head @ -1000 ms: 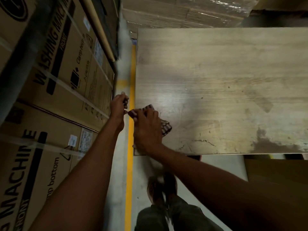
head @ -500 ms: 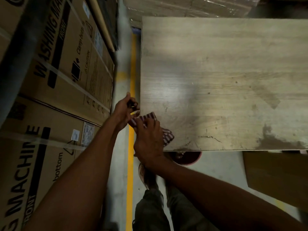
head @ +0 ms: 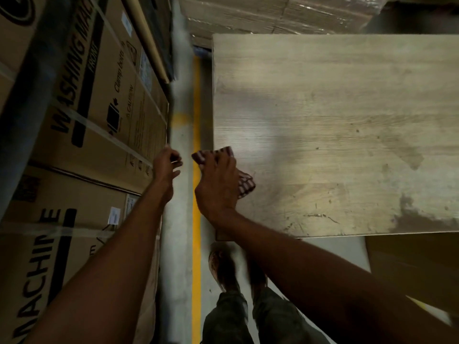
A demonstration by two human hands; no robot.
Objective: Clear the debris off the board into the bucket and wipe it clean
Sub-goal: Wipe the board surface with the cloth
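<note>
Left hand (head: 166,167) now off checked cloth (head: 246,186), grip unclear; right hand (head: 217,184) around it on scuffed board (head: 335,120).

Both bare forearms reach from 6 o'clock toward 12. The right hand (head: 216,184) lies palm down, fingers curled over a checked cloth (head: 246,186); the left hand (head: 166,167), apart at its 9 o'clock, curls fingers loosely toward the thumb.

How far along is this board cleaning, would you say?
Done: no loose piles show on the board. In hand: the right hand grips a checked cloth at the board's left edge; the left hand hovers beside it. Left: specks and scratches near the front edge and a dark stain. The bucket is out of view.
</note>
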